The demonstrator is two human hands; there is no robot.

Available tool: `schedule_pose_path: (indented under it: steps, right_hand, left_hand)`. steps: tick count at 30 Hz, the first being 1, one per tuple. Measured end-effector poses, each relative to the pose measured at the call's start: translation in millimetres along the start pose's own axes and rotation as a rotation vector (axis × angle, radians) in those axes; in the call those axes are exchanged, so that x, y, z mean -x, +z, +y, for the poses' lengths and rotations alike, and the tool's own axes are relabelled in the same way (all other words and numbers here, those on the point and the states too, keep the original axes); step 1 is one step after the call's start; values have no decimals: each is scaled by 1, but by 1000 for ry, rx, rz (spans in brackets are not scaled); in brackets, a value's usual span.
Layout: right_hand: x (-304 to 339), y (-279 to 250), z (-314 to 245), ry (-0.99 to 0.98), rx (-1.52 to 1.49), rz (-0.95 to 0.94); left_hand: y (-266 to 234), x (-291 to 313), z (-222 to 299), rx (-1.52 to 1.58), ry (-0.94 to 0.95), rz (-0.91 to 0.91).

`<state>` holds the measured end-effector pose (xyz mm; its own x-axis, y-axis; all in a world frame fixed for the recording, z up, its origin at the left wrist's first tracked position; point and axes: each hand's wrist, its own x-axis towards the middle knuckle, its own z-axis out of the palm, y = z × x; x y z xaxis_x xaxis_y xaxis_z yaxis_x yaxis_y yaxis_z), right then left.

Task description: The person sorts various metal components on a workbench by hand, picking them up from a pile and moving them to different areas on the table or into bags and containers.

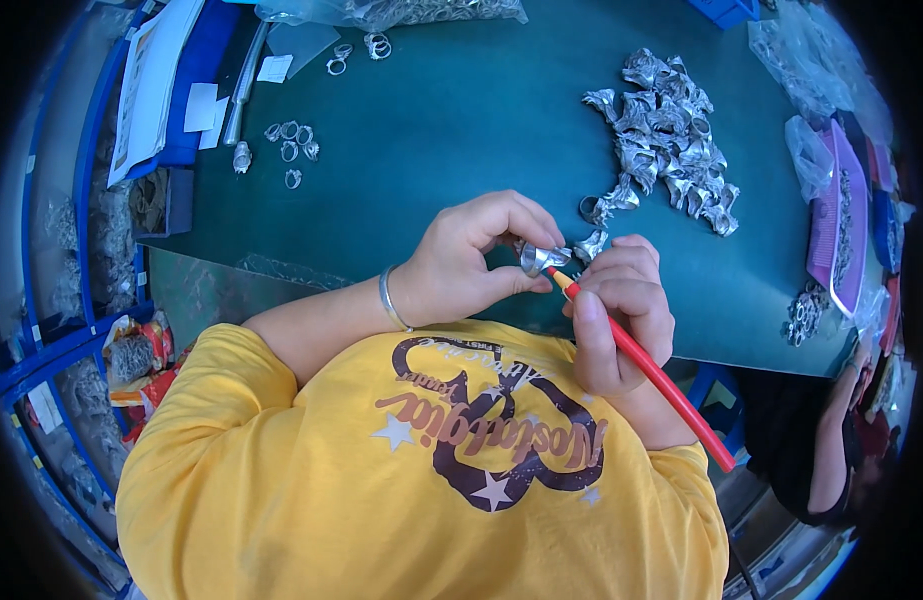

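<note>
Flat and dark green, the smooth tabletop fills the upper view I watch from afar, a heap of jagged silver metal rings at its right. I see both grips closed: the right hand holds a long, round red pencil, the left hand pinches a small, flared silver metal ring near the tabletop's front edge, right at the pencil's tip
</note>
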<state>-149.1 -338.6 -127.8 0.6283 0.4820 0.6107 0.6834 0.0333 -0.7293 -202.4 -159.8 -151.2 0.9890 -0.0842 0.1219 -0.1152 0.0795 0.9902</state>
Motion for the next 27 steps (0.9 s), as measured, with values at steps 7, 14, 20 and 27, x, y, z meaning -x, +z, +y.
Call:
schedule_pose_path:
  steps: [7, 14, 20, 27]
  right_hand:
    - [1, 2, 1, 13, 7, 14]
    - [3, 3, 3, 16, -5, 27]
    - [4, 4, 2, 3, -18, -30]
    - [5, 0, 1, 37, -89, 130]
  left_hand:
    - [1, -5, 6, -322, 216, 21]
    - [3, -3, 6, -333, 214, 24]
    - [4, -2, 3, -333, 173, 28]
    - [4, 1, 5, -161, -7, 3]
